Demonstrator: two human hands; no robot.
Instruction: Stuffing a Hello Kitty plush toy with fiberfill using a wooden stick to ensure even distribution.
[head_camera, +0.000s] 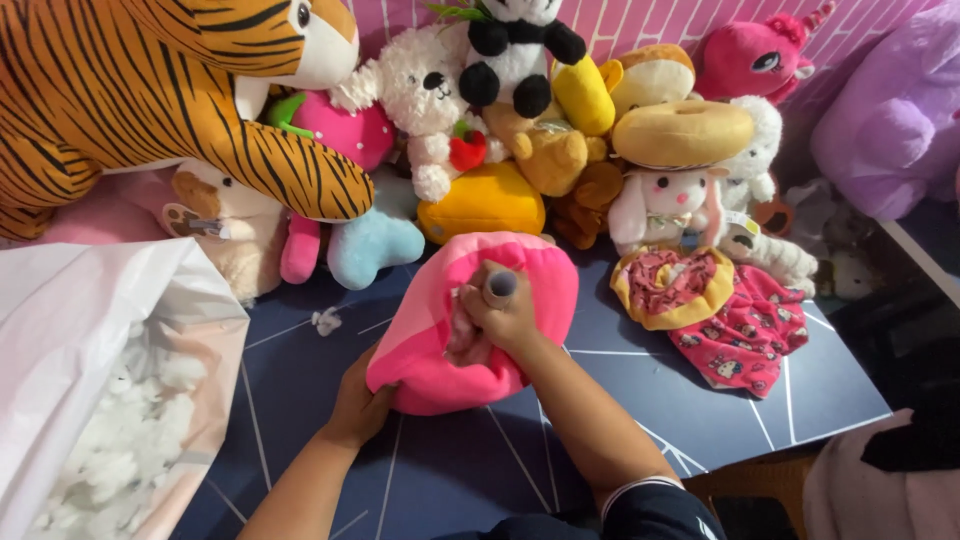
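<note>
The right hand is closed around a short grey tube or stick, its end pushed into the opening of a pink plush cushion that lies on the dark blue worktop just in front of the person; the left hand cups the cushion's lower edge from beneath, fingers curled against the fabric. The hands are apart, one at each end of the cushion. To do this packing well, I would judge it best to keep the left hand firm under the shell, so it does not slide, and to press the tube in short strokes toward the corners, so the filling spreads evenly and does not clump. The cushion is soft fleece in two pinks, rounded and partly plump. To the left stands an open white plastic bag of loose white fibre stuffing; a small tuft lies on the worktop. To the right lies a flat, unfilled pink printed plush skin with a yellow rim. Behind is a heap of fuzzy plush toys, a striped tiger and a panda among them
</note>
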